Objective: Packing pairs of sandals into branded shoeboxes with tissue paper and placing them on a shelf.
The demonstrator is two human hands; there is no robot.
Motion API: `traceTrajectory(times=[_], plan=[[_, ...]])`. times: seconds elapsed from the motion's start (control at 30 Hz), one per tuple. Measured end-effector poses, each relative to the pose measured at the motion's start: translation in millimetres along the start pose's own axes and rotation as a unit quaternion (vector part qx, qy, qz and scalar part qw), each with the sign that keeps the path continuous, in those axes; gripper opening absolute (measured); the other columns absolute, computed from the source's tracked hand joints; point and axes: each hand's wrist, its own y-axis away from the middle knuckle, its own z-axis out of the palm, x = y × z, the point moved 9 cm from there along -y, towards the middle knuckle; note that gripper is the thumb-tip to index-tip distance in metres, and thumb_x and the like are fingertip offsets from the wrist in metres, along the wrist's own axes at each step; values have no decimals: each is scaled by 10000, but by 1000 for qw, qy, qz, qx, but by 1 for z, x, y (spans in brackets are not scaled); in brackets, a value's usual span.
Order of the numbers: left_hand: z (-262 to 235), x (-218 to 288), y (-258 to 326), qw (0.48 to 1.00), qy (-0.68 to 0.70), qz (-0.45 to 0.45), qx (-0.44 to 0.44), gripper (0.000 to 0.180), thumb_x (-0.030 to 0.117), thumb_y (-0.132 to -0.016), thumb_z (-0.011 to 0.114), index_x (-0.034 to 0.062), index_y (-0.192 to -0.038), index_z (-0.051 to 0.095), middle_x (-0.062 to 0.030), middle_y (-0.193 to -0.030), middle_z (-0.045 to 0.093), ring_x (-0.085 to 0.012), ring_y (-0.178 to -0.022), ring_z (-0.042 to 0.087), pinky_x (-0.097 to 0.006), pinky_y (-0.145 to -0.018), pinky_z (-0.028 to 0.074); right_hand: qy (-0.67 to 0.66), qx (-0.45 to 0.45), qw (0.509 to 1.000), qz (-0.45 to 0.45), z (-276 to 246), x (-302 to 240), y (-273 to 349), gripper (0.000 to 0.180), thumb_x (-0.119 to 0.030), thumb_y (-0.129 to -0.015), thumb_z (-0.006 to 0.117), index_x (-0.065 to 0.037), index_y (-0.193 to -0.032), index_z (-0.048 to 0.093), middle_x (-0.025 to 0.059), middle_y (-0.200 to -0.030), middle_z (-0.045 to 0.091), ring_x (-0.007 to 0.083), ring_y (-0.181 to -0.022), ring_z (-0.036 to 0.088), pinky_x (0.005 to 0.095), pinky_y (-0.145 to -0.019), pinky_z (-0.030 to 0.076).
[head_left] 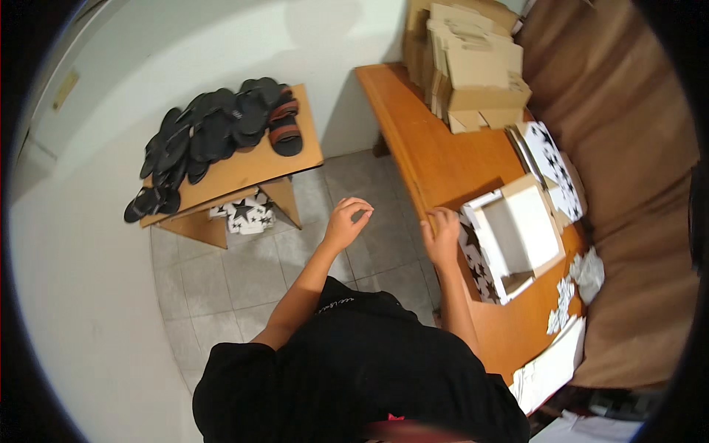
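Over the tiled floor, between the two tables, my left hand (347, 224) hangs in the air. Its fingers and thumb curve loosely around a gap, and I see nothing in it. My right hand (442, 234) is at the near edge of the large wooden table, fingers bent and slightly apart, holding nothing I can see. Whether it touches the table edge or the box beside it, I cannot tell. That cardboard box (480, 260), white with black stars outside, stands with its lid up, showing a white inside. Black sandals (214, 122) crowd the small table at the left.
Flattened brown cartons (484, 66) are stacked at the far end of the wooden table (428, 140). A star-patterned box piece (550, 170), a plastic bag (588, 275) and white papers (550, 362) lie along its right side. Beneath the small table (255, 173) sits starred packaging (247, 215).
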Motion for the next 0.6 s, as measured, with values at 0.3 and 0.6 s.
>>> traceTrajectory(times=[0.3, 0.6], plan=[[-176, -95, 23, 988, -19, -110, 104, 71, 49, -760, 640, 35, -830, 641, -61, -866, 634, -213, -812, 602, -303, -753, 463, -163, -189, 965, -78, 183, -140, -35, 259, -128, -756, 625, -60, -1005, 598, 145, -1059, 522, 345, -1031, 445, 426, -907, 366], [-314, -207, 31, 950, 46, -251, 181, 127, 96, -814, 620, -8, -886, 630, -65, -842, 648, -146, -781, 615, -260, -701, 473, -227, -256, 930, -135, 315, -253, -96, 302, -158, -765, 631, -54, -1043, 577, 168, -1060, 509, 356, -1043, 450, 420, -913, 364]])
